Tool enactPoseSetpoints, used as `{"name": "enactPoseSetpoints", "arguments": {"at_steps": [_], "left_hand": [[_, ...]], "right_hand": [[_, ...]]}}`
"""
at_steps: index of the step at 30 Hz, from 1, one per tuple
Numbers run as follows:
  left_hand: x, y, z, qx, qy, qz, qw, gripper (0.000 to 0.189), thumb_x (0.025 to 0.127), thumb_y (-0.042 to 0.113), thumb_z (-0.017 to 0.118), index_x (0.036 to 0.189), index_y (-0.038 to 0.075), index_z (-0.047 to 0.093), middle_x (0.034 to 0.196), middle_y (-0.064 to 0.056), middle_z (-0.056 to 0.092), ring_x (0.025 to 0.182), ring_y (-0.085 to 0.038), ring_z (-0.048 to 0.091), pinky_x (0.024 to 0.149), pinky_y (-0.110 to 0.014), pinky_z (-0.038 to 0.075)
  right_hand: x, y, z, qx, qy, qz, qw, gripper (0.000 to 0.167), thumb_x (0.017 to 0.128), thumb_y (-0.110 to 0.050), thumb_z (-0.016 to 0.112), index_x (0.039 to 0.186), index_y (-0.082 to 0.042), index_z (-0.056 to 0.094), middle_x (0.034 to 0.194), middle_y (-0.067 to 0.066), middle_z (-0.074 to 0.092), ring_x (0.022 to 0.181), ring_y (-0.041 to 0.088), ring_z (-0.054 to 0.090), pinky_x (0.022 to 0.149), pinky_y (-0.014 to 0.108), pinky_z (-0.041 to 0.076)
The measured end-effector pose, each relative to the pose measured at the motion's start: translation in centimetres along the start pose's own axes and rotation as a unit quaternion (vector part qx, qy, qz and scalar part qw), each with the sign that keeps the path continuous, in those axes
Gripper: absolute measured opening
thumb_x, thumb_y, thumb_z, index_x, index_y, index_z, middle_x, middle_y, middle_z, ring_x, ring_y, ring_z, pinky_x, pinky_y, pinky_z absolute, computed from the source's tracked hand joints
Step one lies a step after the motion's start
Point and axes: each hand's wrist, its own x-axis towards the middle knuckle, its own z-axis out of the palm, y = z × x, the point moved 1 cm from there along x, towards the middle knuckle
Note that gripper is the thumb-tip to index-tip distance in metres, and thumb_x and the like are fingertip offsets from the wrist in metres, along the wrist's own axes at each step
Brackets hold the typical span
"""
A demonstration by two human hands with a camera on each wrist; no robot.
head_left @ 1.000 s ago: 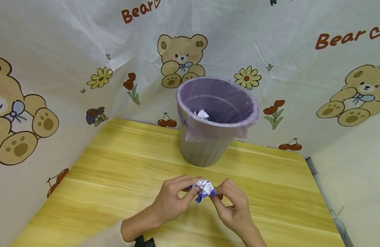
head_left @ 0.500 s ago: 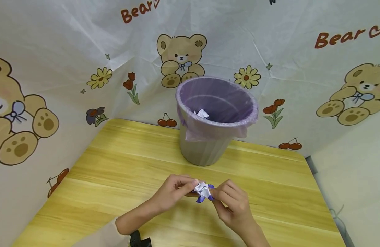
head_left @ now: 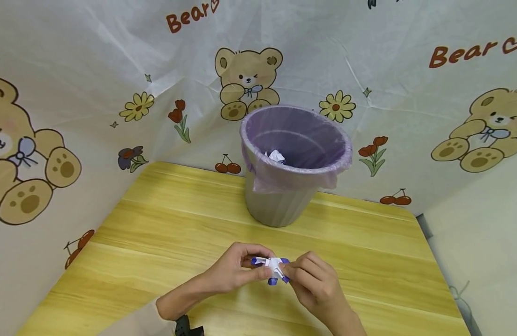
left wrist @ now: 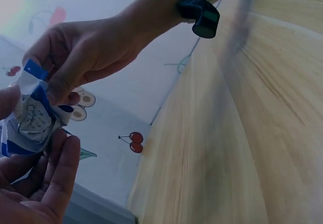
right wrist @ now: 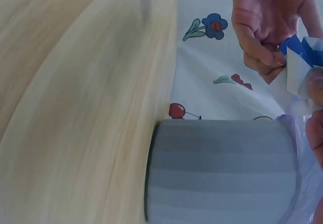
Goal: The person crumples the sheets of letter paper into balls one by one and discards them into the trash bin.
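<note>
A small crumpled piece of white paper with blue-purple edges [head_left: 275, 265] is held between both hands above the table, near the front. The left hand [head_left: 229, 270] grips its left side, thumb in front and fingers behind. On the other side, the right hand [head_left: 319, 282] pinches it between thumb and fingers. Seen from the left wrist, the folded paper [left wrist: 34, 120] bears dark writing or print, too unclear to read. In the right wrist view the paper [right wrist: 298, 80] is partly cut off by the frame's edge.
A grey bin [head_left: 277, 207] with a purple liner [head_left: 279, 179] stands beyond the hands on the wooden table [head_left: 178, 210]. Inside it lies crumpled white paper [head_left: 276, 156]. A bear-printed cloth [head_left: 187, 56] hangs behind and along the sides.
Both hands shift slightly downward with the paper. The paper turns and spreads out a little, showing a flatter white middle. The bin stays put.
</note>
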Motion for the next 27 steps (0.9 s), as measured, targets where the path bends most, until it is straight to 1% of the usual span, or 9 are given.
{"name": "enactPoseSetpoints", "arguments": {"at_steps": [6,9,12,14,17,19,20,23,27], "left_hand": [[-0.1,-0.3,0.2,0.003,0.026,0.034,0.9991,0.026,0.104,0.014,0.072,0.126,0.0,0.074,0.114,-0.028,0.076,0.093,-0.004,0.076,0.083,-0.023,0.066],[-0.1,-0.4,0.1,0.008,0.036,0.058,0.9977,0.024,0.103,0.011,0.073,0.124,-0.001,0.074,0.112,-0.029,0.076,0.094,-0.005,0.076,0.083,-0.027,0.068],[0.0,-0.5,0.1,0.027,0.042,0.084,0.9952,0.022,0.103,0.01,0.072,0.124,0.001,0.074,0.111,-0.027,0.077,0.094,-0.004,0.075,0.084,-0.033,0.069],[0.1,-0.4,0.0,0.048,0.05,0.102,0.9923,0.022,0.103,0.009,0.072,0.124,0.003,0.074,0.112,-0.024,0.077,0.095,-0.003,0.074,0.085,-0.035,0.069],[0.1,0.0,-0.2,0.083,0.069,0.111,0.9879,0.022,0.102,0.01,0.075,0.123,0.008,0.075,0.114,-0.017,0.078,0.099,-0.004,0.072,0.088,-0.033,0.068],[0.0,0.3,-0.2,0.105,0.079,0.117,0.9844,0.023,0.1,0.011,0.077,0.123,0.011,0.076,0.114,-0.013,0.078,0.101,-0.005,0.071,0.089,-0.032,0.067],[0.0,0.4,-0.2,0.111,0.081,0.12,0.9833,0.024,0.099,0.012,0.078,0.123,0.012,0.077,0.114,-0.012,0.078,0.102,-0.005,0.071,0.09,-0.033,0.067],[-0.1,0.5,-0.1,0.125,0.078,0.133,0.9802,0.026,0.097,0.012,0.081,0.123,0.015,0.078,0.114,-0.008,0.078,0.103,-0.006,0.07,0.089,-0.037,0.067],[-0.2,0.4,0.1,0.127,0.064,0.153,0.9779,0.029,0.095,0.01,0.082,0.123,0.016,0.077,0.116,-0.006,0.078,0.106,-0.007,0.071,0.088,-0.04,0.068]], "right_hand": [[0.7,-0.1,0.2,0.01,0.01,-0.003,0.9999,0.02,0.105,-0.003,0.066,0.091,0.002,0.08,0.079,0.005,0.073,0.073,0.013,0.06,0.066,0.015,0.054],[0.7,0.0,0.4,0.023,0.016,0.002,0.9996,0.02,0.105,-0.004,0.066,0.091,0.004,0.079,0.081,0.007,0.072,0.074,0.014,0.061,0.067,0.015,0.055],[0.2,0.0,0.4,0.068,0.012,0.049,0.9964,0.015,0.104,-0.004,0.068,0.098,0.004,0.078,0.09,0.01,0.071,0.082,0.017,0.064,0.073,0.016,0.058],[-0.4,-0.1,0.4,0.134,0.005,0.106,0.9853,0.01,0.101,0.003,0.07,0.107,0.005,0.077,0.102,0.015,0.071,0.093,0.02,0.068,0.083,0.018,0.061],[-1.2,-0.2,0.1,0.235,-0.007,0.201,0.951,0.035,0.093,0.015,0.067,0.127,0.007,0.07,0.123,0.02,0.068,0.112,0.021,0.067,0.096,0.022,0.06],[-1.6,-0.2,0.0,0.272,-0.013,0.249,0.9297,0.048,0.089,0.017,0.067,0.137,0.008,0.064,0.134,0.021,0.065,0.121,0.021,0.065,0.102,0.024,0.058],[-1.8,-0.1,-0.1,0.278,-0.017,0.266,0.9229,0.05,0.09,0.016,0.068,0.14,0.009,0.062,0.137,0.021,0.064,0.122,0.02,0.064,0.103,0.024,0.057],[-2.0,0.0,-0.2,0.283,-0.026,0.294,0.9124,0.052,0.092,0.008,0.076,0.142,0.01,0.06,0.137,0.019,0.066,0.121,0.018,0.065,0.105,0.023,0.057],[-2.2,0.2,-0.4,0.299,-0.039,0.297,0.9062,0.058,0.086,0.005,0.085,0.139,0.01,0.062,0.132,0.02,0.069,0.12,0.018,0.067,0.108,0.024,0.058]]}}
